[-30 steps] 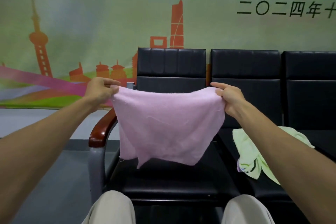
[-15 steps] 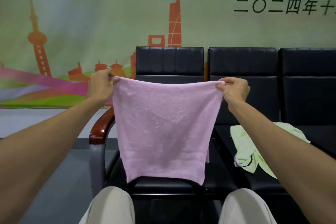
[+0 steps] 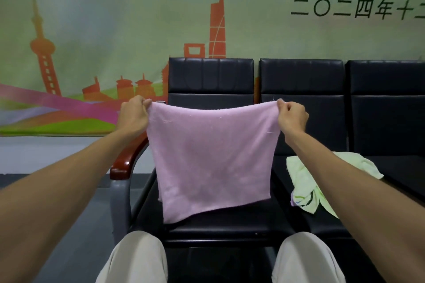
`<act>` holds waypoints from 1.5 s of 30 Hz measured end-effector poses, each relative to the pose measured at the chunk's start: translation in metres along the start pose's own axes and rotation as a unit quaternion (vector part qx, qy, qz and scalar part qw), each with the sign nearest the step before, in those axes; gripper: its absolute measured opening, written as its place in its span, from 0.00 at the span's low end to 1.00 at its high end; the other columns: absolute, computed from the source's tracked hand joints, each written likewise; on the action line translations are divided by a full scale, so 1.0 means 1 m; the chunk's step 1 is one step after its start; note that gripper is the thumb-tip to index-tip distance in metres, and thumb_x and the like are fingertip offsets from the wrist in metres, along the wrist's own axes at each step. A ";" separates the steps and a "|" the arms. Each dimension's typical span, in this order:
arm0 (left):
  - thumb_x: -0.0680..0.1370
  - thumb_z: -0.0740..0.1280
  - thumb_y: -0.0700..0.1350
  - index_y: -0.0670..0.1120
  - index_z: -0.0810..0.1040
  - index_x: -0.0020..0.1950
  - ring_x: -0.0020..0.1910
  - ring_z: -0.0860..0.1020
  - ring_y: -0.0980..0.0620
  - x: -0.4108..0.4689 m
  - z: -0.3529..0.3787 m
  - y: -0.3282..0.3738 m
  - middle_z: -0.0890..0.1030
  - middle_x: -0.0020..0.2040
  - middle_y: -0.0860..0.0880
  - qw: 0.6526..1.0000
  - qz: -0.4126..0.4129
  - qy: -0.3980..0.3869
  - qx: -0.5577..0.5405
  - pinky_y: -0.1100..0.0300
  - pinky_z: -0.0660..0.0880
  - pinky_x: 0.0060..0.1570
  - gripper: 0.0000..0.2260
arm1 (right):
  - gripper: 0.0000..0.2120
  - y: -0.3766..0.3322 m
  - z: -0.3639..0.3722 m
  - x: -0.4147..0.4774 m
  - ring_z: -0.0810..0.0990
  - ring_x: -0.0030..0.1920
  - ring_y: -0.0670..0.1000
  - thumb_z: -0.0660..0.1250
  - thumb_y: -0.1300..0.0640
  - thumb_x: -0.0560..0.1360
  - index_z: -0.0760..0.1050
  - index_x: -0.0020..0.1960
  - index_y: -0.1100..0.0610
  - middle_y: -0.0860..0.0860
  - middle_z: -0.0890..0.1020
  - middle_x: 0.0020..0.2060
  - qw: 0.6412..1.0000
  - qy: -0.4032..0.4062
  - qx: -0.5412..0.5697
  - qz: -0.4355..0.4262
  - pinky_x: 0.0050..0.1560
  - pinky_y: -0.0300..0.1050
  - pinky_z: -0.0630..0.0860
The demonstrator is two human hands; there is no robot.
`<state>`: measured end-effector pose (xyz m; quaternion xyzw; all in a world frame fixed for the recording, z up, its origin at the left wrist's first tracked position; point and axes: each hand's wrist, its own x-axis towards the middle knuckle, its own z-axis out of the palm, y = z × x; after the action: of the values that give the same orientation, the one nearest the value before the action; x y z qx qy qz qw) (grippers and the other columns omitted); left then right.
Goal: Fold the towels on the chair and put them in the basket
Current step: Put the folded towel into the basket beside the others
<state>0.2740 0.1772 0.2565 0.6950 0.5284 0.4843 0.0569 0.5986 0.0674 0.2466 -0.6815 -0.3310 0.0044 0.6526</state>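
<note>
You hold the pink towel in the middle of the frame, your left hand and right hand each pinching one top corner, so it hangs flat above the chair for folding; no basket is visible.

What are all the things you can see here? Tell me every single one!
pink towel: 1, pink, held up spread out in front of the left seat
green towel: 1, pale green, crumpled on the middle seat
seats: 3, black, in a row against the wall
armrest: 1, reddish-brown, at the row's left end
banner: 1, green with orange skyline, on the wall behind
basket: none in view
knees: 2, beige trousers, bottom edge
left hand: 1, pinches the towel's top left corner
right hand: 1, pinches the top right corner
</note>
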 end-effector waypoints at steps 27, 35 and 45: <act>0.84 0.52 0.43 0.40 0.72 0.49 0.44 0.73 0.42 -0.013 0.000 -0.015 0.75 0.45 0.45 0.982 0.122 -0.090 0.110 0.51 0.67 0.41 0.12 | 0.16 0.004 -0.017 -0.015 0.75 0.34 0.46 0.70 0.49 0.75 0.80 0.43 0.64 0.51 0.78 0.33 0.997 0.018 0.063 0.029 0.40 0.40 0.73; 0.78 0.55 0.37 0.46 0.79 0.39 0.28 0.70 0.51 -0.010 -0.002 0.001 0.75 0.29 0.50 0.939 -0.146 -0.100 -0.294 0.64 0.67 0.26 0.15 | 0.10 -0.011 -0.027 -0.011 0.80 0.43 0.51 0.75 0.53 0.71 0.79 0.43 0.59 0.52 0.82 0.41 0.985 -0.055 0.115 0.117 0.46 0.47 0.78; 0.81 0.61 0.45 0.40 0.82 0.49 0.49 0.79 0.35 0.016 0.066 -0.054 0.82 0.49 0.36 0.994 0.016 -0.069 0.086 0.47 0.74 0.47 0.12 | 0.10 0.036 0.022 0.013 0.75 0.37 0.46 0.70 0.53 0.76 0.78 0.42 0.59 0.49 0.77 0.36 0.993 -0.020 0.037 0.115 0.46 0.43 0.75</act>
<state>0.2851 0.2420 0.1998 0.7372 0.5518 0.3891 0.0253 0.6155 0.0953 0.2172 -0.6903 -0.2632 0.1048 0.6658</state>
